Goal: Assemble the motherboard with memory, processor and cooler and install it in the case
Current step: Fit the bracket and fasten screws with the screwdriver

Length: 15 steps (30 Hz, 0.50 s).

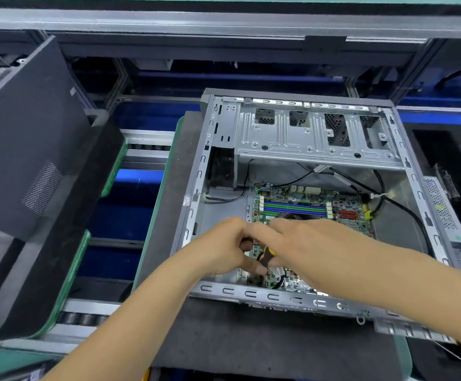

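Observation:
An open silver computer case (314, 133) lies on its side on a dark mat. A green motherboard (344, 207) sits inside it, with green and blue memory slots (295, 209) at its far side. The cooler is mostly hidden under my hands. My right hand (303, 246) reaches over the board and grips a yellow and black screwdriver (266, 257) near the board's near left part. My left hand (229, 246) is curled beside the tool's lower end, its fingertips at the shaft. What the tip touches is hidden.
Black cables (405, 207) run along the case's right inner side. A black side panel (31, 149) leans on the left. The dark mat (240, 334) rests on a green-edged pallet over a roller conveyor (86, 317). A perforated metal unit (441, 204) lies right of the case.

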Available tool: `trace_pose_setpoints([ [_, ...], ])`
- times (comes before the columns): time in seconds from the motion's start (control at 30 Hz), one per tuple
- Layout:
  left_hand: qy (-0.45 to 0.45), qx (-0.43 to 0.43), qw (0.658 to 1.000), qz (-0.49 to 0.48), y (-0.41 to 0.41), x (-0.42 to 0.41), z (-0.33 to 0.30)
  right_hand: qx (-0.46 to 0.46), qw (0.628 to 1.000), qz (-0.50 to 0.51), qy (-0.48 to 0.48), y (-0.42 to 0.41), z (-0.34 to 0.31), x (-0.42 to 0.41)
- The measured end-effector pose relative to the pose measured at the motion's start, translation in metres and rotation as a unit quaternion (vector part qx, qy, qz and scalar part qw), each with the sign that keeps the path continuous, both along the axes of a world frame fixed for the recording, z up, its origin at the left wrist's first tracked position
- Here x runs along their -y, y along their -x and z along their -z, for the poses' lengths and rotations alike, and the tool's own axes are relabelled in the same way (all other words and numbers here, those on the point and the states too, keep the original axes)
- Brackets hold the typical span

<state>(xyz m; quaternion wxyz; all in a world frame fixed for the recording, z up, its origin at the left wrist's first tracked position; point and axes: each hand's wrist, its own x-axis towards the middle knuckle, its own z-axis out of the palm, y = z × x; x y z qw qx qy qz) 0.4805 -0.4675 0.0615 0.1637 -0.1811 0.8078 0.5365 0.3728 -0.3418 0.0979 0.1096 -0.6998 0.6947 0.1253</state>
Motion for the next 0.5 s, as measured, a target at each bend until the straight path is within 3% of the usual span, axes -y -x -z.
trace_pose_setpoints([
  [0.07, -0.013, 0.005, 1.000, 0.009, -0.001, -0.001, 0.000, 0.010, 1.000, -0.006, -0.019, 0.001, -0.006, 0.000],
  [0.2, -0.040, -0.009, 0.999, -0.003, 0.001, -0.003, 0.000, -0.063, 0.998, -0.021, -0.008, -0.008, 0.000, 0.010],
  [0.33, -0.058, -0.009, 0.998, -0.020, 0.000, -0.003, 0.003, -0.096, 0.995, 0.030, -0.020, -0.009, -0.002, 0.016],
  [0.5, -0.044, 0.004, 0.999, 0.005, 0.000, 0.000, 0.000, 0.008, 0.999, -0.031, -0.011, 0.000, -0.014, 0.005],
])
